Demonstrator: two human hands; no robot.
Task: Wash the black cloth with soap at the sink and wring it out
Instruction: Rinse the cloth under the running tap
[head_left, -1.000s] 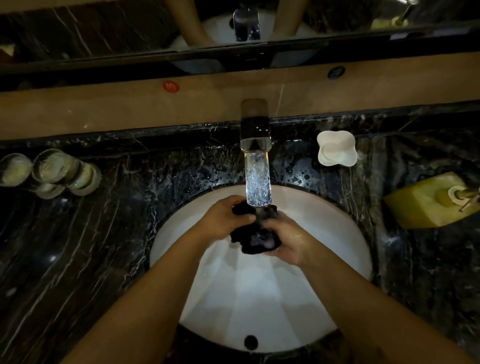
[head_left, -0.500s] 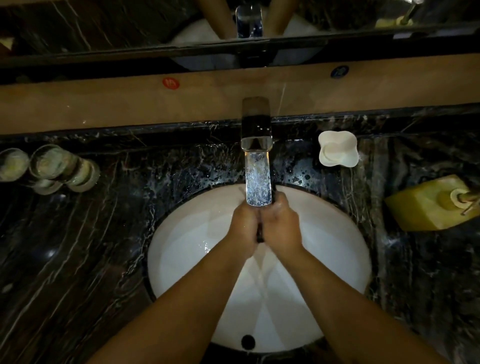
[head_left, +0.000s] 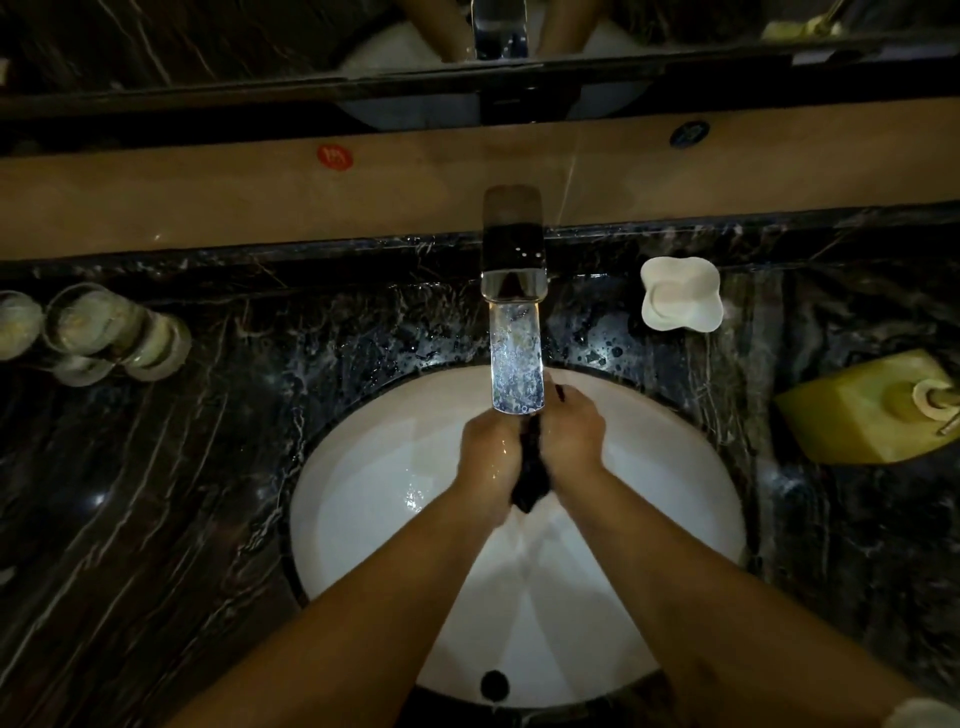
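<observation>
The black cloth (head_left: 531, 475) is bunched up and squeezed between my two hands over the white sink basin (head_left: 363, 483). Only a dark strip of it shows between my palms, with a tip hanging below. My left hand (head_left: 491, 449) presses it from the left and my right hand (head_left: 571, 434) from the right, both just under the spout of the chrome faucet (head_left: 514, 312). A white soap bar lies in a white soap dish (head_left: 681, 293) to the right of the faucet.
A yellow pump bottle (head_left: 878, 408) lies at the right on the wet black marble counter (head_left: 156, 493). Several glass cups (head_left: 98, 332) stand at the left. A mirror runs along the back wall. The overflow hole (head_left: 494, 685) sits at the basin's near edge.
A second ago the cloth was a loose bundle between my spread hands. My hands came together and pressed it tight under the spout; now a little more cloth hangs below them.
</observation>
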